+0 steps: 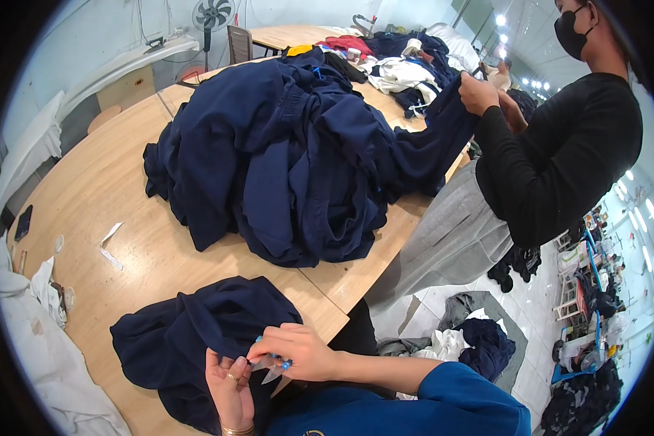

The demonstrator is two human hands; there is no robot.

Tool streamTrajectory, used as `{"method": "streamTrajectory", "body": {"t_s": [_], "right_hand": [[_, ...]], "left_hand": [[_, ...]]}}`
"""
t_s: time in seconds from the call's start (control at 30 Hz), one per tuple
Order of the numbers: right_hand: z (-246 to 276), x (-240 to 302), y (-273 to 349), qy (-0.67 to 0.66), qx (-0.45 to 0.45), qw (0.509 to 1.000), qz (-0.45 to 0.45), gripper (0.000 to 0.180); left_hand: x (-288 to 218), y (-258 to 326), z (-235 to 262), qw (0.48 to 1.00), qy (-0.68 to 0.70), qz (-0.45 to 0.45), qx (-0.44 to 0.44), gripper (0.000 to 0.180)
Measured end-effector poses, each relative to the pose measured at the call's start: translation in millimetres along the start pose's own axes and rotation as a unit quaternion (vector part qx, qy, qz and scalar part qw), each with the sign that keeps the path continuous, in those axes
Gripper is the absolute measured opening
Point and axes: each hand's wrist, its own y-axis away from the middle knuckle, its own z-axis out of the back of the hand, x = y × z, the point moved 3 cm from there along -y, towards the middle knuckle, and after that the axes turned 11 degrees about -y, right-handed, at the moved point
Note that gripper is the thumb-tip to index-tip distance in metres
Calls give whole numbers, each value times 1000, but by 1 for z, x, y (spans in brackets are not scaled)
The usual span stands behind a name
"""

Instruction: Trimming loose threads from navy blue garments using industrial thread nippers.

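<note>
Pale walls and a standing fan [213, 16] back a wide wooden table [145, 280] that fills much of your view. Along its left edge hangs white cloth [47, 363], and a dark phone [24, 223] lies just in from that edge. A narrow white strip [111, 254] lies bent on the bare wood farther right. Next comes the loose navy garment [196, 327], spread in folds on the table close to the near edge, left of the near right corner. Your left hand [230, 384] has thumb and fingers pinched narrowly at this garment's side nearest you. Just beside it, your right hand [298, 354] is closed around small blue-handled snips [287, 364], blades pointing toward your left fingers; how far apart the blades stand, you cannot tell. Beyond, a big heap of navy clothing [269, 163] reaches to the table's right edge. At that edge a masked co-worker [559, 160] in black lifts navy fabric with both hands. Farther right, clothes [487, 349] lie piled on the tiled floor.
</note>
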Motion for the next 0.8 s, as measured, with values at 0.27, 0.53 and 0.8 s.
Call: {"method": "streamTrajectory", "body": {"t_s": [0.27,0.53,0.8], "right_hand": [[7,-2,6,-60,16,993,-103,17],[28,9,3,40,9,979,-202,32],[11,10,16,60,10,987,-149,23]], "left_hand": [[-2,14,4,999,0,-2,-32,43],[-9,5,-14,1000,7,-4,27,34],[-4,15,-4,999,-4,-31,17,33]]}}
